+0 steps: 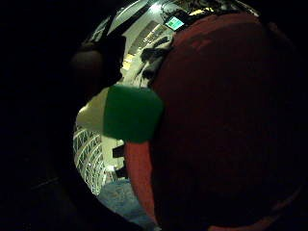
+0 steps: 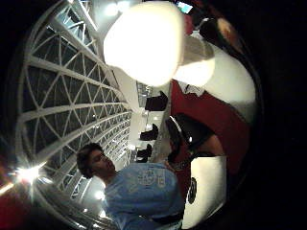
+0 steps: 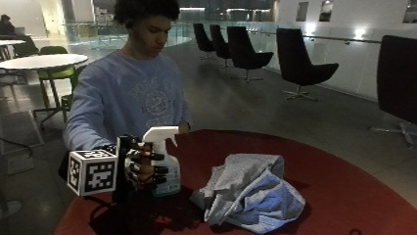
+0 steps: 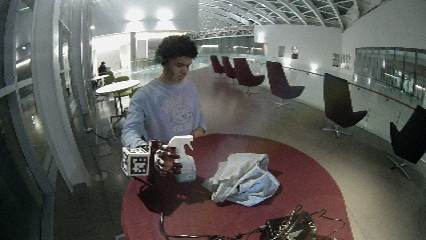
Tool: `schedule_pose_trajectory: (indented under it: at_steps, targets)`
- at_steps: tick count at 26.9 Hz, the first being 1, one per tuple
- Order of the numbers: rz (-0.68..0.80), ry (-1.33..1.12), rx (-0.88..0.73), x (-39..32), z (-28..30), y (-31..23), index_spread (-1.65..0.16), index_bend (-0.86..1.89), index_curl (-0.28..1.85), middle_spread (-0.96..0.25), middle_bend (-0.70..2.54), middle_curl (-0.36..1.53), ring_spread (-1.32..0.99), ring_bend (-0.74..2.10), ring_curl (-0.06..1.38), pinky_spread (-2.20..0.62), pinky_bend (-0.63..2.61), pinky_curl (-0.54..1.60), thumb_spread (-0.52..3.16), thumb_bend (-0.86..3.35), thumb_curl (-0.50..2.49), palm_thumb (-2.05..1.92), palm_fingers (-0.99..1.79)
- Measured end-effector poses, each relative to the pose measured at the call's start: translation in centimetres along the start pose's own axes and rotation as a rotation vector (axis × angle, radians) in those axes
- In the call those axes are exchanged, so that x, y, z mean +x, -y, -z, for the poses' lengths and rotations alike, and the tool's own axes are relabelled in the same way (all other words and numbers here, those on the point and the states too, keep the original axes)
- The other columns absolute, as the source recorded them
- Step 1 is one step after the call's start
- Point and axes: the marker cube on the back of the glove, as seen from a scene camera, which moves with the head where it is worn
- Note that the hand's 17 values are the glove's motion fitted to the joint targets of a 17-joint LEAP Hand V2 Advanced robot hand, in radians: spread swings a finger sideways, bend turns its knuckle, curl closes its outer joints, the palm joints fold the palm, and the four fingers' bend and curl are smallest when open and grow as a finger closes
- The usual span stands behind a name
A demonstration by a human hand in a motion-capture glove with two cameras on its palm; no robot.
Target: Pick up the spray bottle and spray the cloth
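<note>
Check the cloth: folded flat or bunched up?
Bunched up. The cloth lies in a crumpled heap on the red table, beside the spray bottle.

Dim hall: black swivel chairs (image 3: 300, 63) line a glass railing (image 3: 352, 58), white table (image 3: 42, 61) behind.

Bare round dark-red tabletop (image 3: 338, 181) open right of crumpled grey-blue cloth (image 3: 251, 193). Narrow gap between cloth and white-headed clear plastic spray bottle (image 3: 165, 161); tangle of cables (image 4: 286, 227) along the far edge.
</note>
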Motion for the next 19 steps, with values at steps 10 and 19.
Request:
schedule_pose_trajectory:
  at_steps: [10,19]
  targets:
    - [0.028,0.093,0.088,1.0,-2.6,1.4,-0.34,0.24,0.30,-0.06,0.16,0.37,-0.05,0.41,0.33,0.15,0.28,0.33,0.97,-0.02,0.36,0.83,0.84]
    - [0.042,0.002,0.146,1.4,-3.8,1.9,-0.31,0.13,0.31,-0.09,0.22,0.38,-0.09,0.45,0.35,0.10,0.25,0.32,0.92,0.00,0.39,0.92,1.06]
